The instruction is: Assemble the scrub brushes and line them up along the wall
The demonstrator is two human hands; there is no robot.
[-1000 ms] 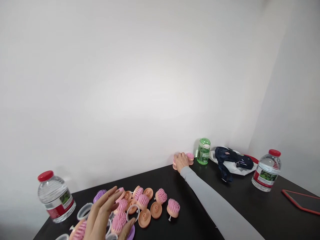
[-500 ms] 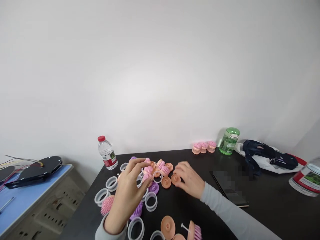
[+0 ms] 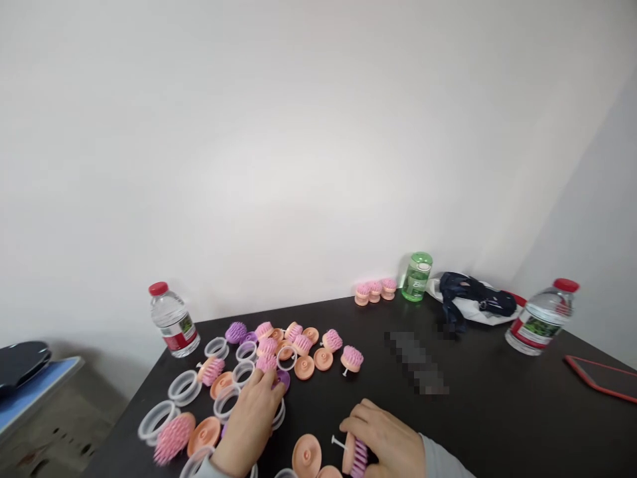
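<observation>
My right hand (image 3: 383, 435) is closed around the side of a pink-bristled round scrub brush (image 3: 356, 457), which lies tilted on its edge with a white stem pointing left. My left hand (image 3: 251, 418) reaches down among the parts, fingers bent and close together beside a purple disc (image 3: 282, 380) and just below a pink brush head (image 3: 266, 362). What lies under its fingertips is hidden. Left of that hand is a clear plastic ring (image 3: 227, 392). An orange disc with a central peg (image 3: 306, 455) lies between my hands.
Several more rings, discs and brush heads cover the left of the black table (image 3: 478, 398). Three finished-looking brushes (image 3: 374, 292) stand by the wall beside a green container (image 3: 417, 277). Water bottles stand left (image 3: 174, 325) and right (image 3: 541, 318). A red-edged phone-like object (image 3: 604, 378) lies far right.
The view has swung right. My right hand has left the orange discs, come nearer and taken hold of the tilted brush. My left hand has lowered into the parts, and two brush heads now show beside the discs.
</observation>
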